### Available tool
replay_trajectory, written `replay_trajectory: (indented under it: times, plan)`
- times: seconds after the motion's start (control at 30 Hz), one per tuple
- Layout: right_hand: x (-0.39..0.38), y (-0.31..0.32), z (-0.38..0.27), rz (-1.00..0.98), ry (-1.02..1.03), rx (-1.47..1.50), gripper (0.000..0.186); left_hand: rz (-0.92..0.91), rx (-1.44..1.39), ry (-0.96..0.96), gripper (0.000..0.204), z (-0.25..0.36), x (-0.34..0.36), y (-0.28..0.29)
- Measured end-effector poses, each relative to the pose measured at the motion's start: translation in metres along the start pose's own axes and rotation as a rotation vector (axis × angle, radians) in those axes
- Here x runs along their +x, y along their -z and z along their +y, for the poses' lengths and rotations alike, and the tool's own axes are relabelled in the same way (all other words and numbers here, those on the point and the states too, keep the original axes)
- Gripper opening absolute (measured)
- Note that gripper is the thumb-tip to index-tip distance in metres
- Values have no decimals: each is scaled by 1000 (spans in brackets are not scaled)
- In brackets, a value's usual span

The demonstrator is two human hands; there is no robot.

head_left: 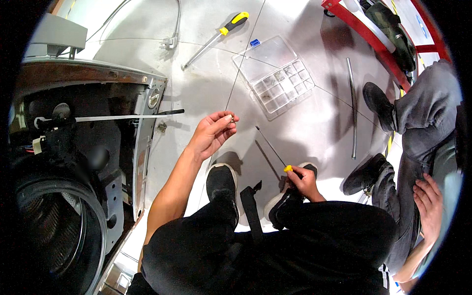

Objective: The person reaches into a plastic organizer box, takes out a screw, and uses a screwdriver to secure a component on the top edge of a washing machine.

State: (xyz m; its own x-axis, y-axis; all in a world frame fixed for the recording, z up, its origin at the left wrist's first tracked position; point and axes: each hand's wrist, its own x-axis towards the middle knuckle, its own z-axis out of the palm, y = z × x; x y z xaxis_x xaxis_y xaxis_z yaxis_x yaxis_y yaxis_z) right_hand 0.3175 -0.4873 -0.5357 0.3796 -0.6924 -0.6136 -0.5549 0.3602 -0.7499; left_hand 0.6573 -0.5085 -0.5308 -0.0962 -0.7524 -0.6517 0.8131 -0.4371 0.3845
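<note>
My left hand (216,132) is raised over the floor, pinching a small metal piece (232,120), apparently a screw, between thumb and fingertips. My right hand (302,182) grips the yellow handle of a long thin screwdriver (271,146), its tip pointing up and leftward near my left hand. A clear plastic compartment box (272,102) lies open on the floor above my hands, a few small items inside. To my left is an opened appliance (118,187) with a dark drum, wires and exposed panels; a long rod (125,117) with a dark end rests across its upper part.
A larger yellow-and-black screwdriver (213,38), a plug with cable (169,43) and a metal tube (352,108) lie on the tiled floor (319,123). A co-worker in grey trousers (418,118) sits at my right, a hand (430,206) on their leg. A red frame (366,39) stands at upper right.
</note>
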Motion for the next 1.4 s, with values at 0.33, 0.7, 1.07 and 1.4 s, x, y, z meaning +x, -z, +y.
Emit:
replay_trajectory:
  times: [0.33,0.7,1.07,1.4]
  plan:
    - [0,4,17,12,76,-24,33,-37,-88,-32,19,-4,-16,-12]
    - [22,1,-46,-114,142,47,18,21,44,-80,17,6,-38,-4]
    - [26,-16,-136,-324,99,247,23,20,-16,-152,16,24,-51,-9]
    - [24,-21,-148,-357,55,258,23,51,-166,-286,21,21,-43,7]
